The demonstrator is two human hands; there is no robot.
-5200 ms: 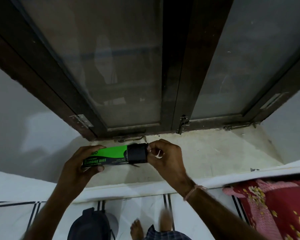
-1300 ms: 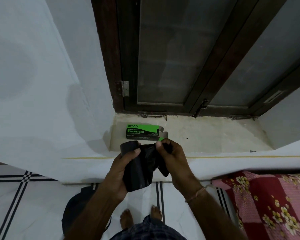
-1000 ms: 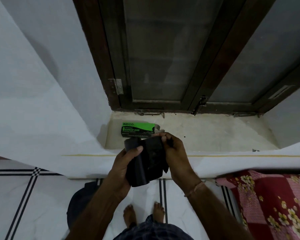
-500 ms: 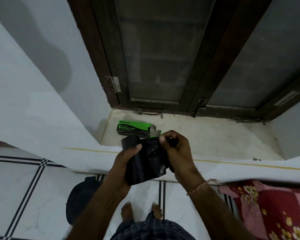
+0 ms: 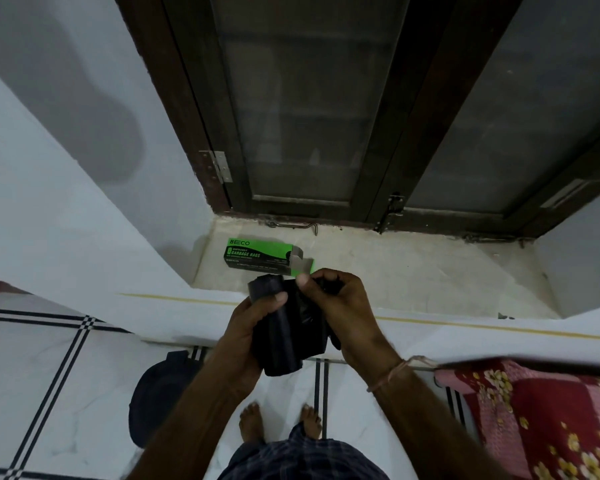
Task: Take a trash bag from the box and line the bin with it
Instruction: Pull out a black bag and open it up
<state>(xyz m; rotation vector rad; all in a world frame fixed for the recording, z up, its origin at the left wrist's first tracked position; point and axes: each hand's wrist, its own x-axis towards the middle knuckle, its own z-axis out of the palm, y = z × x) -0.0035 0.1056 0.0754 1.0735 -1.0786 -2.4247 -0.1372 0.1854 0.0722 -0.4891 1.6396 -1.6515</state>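
On the window ledge (image 5: 413, 271) the green box (image 5: 257, 255) is now left open and set aside, while the black bag roll (image 5: 284, 327) is gripped in the left hand (image 5: 246, 334) and a bag gets pinched loose by the right hand (image 5: 340, 306), so lining's next.

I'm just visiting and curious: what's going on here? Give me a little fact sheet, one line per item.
left hand: left hand grips the black bag roll
right hand: right hand pinches the roll's loose top edge
bag roll: held over the edge of the window ledge, partly unrolled
box: green garbage bag box lies on the ledge, end flap open
bin: dark bin stands on the floor at the person's left, no liner visible
task stage: bag out of the box, not yet in the bin
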